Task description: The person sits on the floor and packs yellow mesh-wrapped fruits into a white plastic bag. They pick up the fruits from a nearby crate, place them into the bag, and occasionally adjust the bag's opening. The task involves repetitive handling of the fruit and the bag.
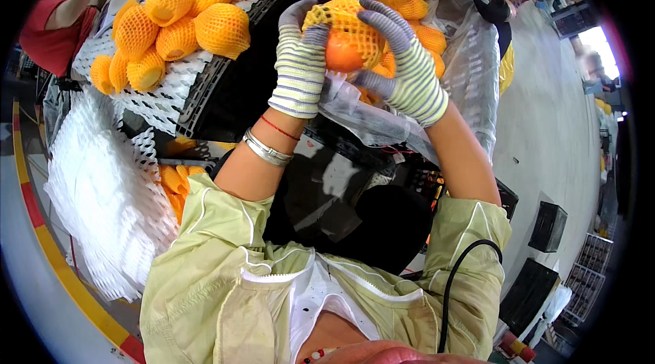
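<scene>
Between my gloved hands is a round orange fruit (344, 52), partly covered by a yellow foam net sleeve (364, 31). My left hand (303, 59) grips the fruit and the bunched end of the sleeve from the left. On the other side, the fingers of my right hand (407, 64) press on the netting, and its thumb is lower down near the fruit. Both striped gloves have grey fingertips. Below the hands stands a crate lined with clear plastic film (468, 67), holding several net-wrapped fruits (412, 6).
Several wrapped fruits (166, 3) rest on white foam netting (169, 77) over a black crate (202, 98) at left. A pile of white foam sheets (102, 195) lies nearer me. Another person's red garment (53, 31) shows upper left. Dark crates (547, 226) stand on the right-hand floor.
</scene>
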The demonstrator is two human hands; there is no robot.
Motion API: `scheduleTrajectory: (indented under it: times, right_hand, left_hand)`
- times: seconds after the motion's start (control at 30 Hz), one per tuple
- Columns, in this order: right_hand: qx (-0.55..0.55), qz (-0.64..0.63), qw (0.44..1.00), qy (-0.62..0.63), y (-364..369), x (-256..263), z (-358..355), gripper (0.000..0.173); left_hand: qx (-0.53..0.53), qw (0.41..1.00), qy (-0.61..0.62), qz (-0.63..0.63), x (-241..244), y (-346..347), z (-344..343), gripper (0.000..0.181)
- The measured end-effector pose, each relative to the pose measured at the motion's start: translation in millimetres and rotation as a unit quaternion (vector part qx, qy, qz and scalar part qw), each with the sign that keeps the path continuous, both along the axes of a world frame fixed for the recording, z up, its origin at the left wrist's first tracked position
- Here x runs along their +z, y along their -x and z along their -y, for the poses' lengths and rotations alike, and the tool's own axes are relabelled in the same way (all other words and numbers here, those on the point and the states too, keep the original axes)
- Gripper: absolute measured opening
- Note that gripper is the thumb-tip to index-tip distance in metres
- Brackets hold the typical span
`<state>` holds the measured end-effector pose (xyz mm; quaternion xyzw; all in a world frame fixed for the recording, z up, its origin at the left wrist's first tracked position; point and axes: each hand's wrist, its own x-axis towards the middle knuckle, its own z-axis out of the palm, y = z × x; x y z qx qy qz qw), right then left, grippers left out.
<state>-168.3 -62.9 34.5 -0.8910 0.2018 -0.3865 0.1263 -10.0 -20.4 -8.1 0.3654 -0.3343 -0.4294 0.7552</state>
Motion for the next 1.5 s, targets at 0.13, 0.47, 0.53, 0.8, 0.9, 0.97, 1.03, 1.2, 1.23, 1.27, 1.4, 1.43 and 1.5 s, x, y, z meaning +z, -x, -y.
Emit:
scheduleTrajectory:
  times: [0.13,0.47,0.53,0.8,0.9,0.97,1.03,1.2,1.23,1.27,1.4,1.43,1.5]
  right_hand:
    - [-0.025,0.002,1.0,-0.013,-11.1,-14.8,10.9,0.086]
    - [0.066,0.208,0.914,-0.341,-7.5,-23.5,10.3,0.075]
    - [0.077,0.233,0.891,-0.381,-4.2,-27.9,11.5,0.069]
    - [0.135,0.226,0.716,-0.646,5.7,-23.2,24.6,0.072]
    - [0.142,0.232,0.691,-0.669,5.8,-22.6,23.3,0.076]
    - [0.14,0.246,0.679,-0.677,3.9,-21.4,22.3,0.077]
    - [0.135,0.256,0.671,-0.682,6.1,-23.5,24.4,0.078]
    - [0.156,0.237,0.72,-0.633,4.9,-23.7,25.0,0.078]
    - [0.153,0.183,0.786,-0.57,2.6,-14.6,22.3,0.078]
    - [0.126,0.177,0.812,-0.542,-1.3,-11.6,16.5,0.077]
    - [0.048,0.128,0.899,-0.416,-5.4,-12.7,2.1,0.062]
    - [0.04,0.101,0.912,-0.395,-5.7,-9.2,1.1,0.062]
    - [0.032,0.139,0.926,-0.348,5.2,-19.6,2.5,0.063]
  left_hand:
    - [0.083,0.995,-0.034,0.037,14.9,14.6,-8.0,0.05]
    - [0.058,0.998,-0.025,0.009,12.9,21.6,-8.8,0.033]
    - [0.047,0.995,-0.064,-0.054,16.6,19.1,-8.0,0.029]
    - [-0.064,0.967,-0.099,-0.226,20.3,-2.3,-4.9,0.022]
    - [-0.085,0.96,-0.107,-0.245,18.8,-8.1,-5.8,0.022]
    - [-0.096,0.946,-0.122,-0.283,22.6,-7.8,-6.2,0.022]
    - [-0.108,0.945,-0.116,-0.286,16.9,-7.2,-3.0,0.022]
    - [-0.064,0.973,-0.076,-0.209,18.2,-3.7,-4.0,0.022]
    - [-0.025,0.986,-0.058,-0.152,19.7,-3.4,-5.0,0.021]
    - [0.005,0.993,-0.049,-0.111,23.1,-0.7,-11.0,0.019]
    - [0.142,0.953,0.083,0.254,33.5,6.3,-28.9,0.017]
    - [0.2,0.875,0.133,0.42,32.5,5.3,-30.2,0.02]
    - [0.196,0.849,0.146,0.468,26.5,10.1,-27.8,0.037]
